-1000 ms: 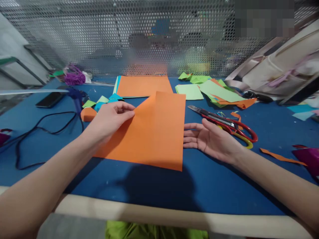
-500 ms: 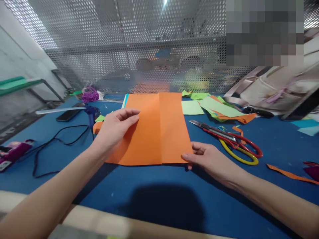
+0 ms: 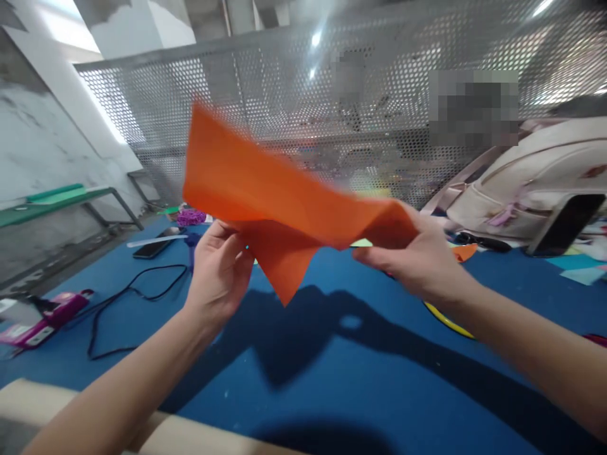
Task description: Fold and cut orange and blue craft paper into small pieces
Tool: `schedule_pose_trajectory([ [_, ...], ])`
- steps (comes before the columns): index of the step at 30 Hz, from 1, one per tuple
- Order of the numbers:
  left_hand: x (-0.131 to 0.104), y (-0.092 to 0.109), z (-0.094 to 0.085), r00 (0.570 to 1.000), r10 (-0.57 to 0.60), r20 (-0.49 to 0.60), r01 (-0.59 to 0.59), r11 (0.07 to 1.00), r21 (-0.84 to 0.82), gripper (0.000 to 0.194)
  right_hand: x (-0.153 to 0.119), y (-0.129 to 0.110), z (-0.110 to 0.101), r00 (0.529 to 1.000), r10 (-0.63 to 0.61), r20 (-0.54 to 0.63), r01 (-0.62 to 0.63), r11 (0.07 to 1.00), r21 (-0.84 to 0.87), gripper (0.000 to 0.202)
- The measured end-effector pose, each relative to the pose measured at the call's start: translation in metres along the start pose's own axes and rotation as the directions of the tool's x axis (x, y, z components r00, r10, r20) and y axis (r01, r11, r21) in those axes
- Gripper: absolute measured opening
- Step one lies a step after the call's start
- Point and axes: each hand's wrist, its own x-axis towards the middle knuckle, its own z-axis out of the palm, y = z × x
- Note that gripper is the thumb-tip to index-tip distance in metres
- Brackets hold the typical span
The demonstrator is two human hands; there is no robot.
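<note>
A creased sheet of orange paper [image 3: 265, 189] is held up in the air above the blue table [image 3: 360, 392], tilted and bent, its upper edges blurred by motion. My left hand [image 3: 220, 265] is closed on its lower left part, thumb and fingers pinching it. On the other side, my right hand [image 3: 417, 253] grips the curled right end, the fingers mostly hidden behind the paper. Under the right forearm, part of a yellow scissor handle [image 3: 448, 321] shows. The shadow of the paper and hands falls on the table below.
A black phone [image 3: 152, 246], a purple power strip [image 3: 57, 319] and its black cable [image 3: 137, 284] lie at the left. A pale backpack [image 3: 531, 183] and a propped-up phone [image 3: 564, 224] stand at the right. A perforated metal panel [image 3: 265, 114] rises behind.
The orange paper has been lifted off the table and tilted, now gripped by both hands. The view has tipped upward, and the stack under the sheet is now hidden.
</note>
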Motion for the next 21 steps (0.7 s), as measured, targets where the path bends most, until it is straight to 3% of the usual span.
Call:
schedule_pose_trajectory([
  [4,-0.001,-0.007,-0.005,0.993,-0.114,-0.014,0.113,0.993,-0.020,0.014,-0.006,0.030,0.007,0.985,0.171,-0.032,-0.166,0.977,0.137,0.061],
  [8,0.006,-0.008,-0.007,0.988,-0.147,-0.051,0.146,0.989,-0.037,0.018,-0.009,0.052,0.010,0.961,0.267,-0.068,-0.242,0.937,0.251,0.056],
  [12,0.011,-0.008,-0.003,0.980,-0.193,-0.047,0.187,0.976,-0.110,0.020,-0.002,0.054,0.013,0.982,0.181,-0.046,-0.173,0.974,0.143,0.047],
  [16,0.017,-0.016,0.003,0.982,-0.188,0.009,0.187,0.974,-0.125,0.020,0.019,0.046,0.012,0.986,0.138,-0.098,-0.142,0.989,-0.033,0.028],
  [19,0.028,-0.018,0.008,0.989,-0.146,0.030,0.148,0.984,-0.094,0.022,0.039,0.040,0.009,0.988,0.133,-0.080,-0.137,0.989,-0.050,0.024],
  [21,0.037,-0.014,0.010,0.995,-0.075,0.062,0.078,0.995,-0.055,0.024,0.049,0.034,0.005,0.996,0.056,-0.068,-0.059,0.998,-0.037,0.023],
])
